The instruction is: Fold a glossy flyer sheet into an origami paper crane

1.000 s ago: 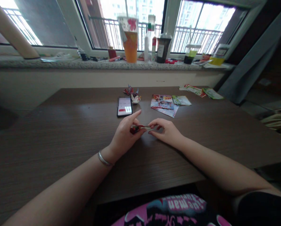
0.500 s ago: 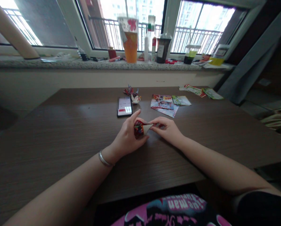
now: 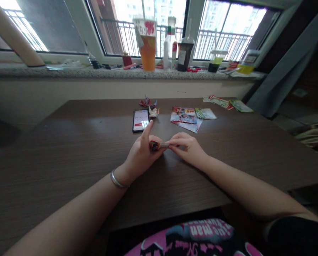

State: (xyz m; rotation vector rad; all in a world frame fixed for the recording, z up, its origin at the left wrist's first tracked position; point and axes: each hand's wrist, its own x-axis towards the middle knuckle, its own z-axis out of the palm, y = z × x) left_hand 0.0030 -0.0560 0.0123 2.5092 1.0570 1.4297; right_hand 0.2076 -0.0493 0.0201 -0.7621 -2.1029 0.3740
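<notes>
Just above the middle of the frame, the two hands meet over the dark wooden table (image 3: 68, 149). Between them is a small folded paper (image 3: 155, 145), printed in red and other colours, held a little above the tabletop.

The left hand (image 3: 141, 154) pinches the paper's left end: the thumb presses from the near side and the curled fingers close on it from the far side. Its index finger sticks up straight and touches nothing. A metal bracelet (image 3: 117, 180) circles that wrist.

The right hand (image 3: 187, 147) has its thumb and fingertips drawn together on the paper's pale right end, with the other fingers curled beside them. The paper spans the short gap between the two pinches and only its middle shows.

Beyond the hands, up the frame, lies a phone (image 3: 141, 120) with its screen lit. Small paper figures (image 3: 149, 104) sit just behind it, and printed leaflets (image 3: 186, 117) lie to its right. Along the top of the frame, a windowsill (image 3: 68, 73) carries a tall orange cup (image 3: 147, 44) and several bottles.
</notes>
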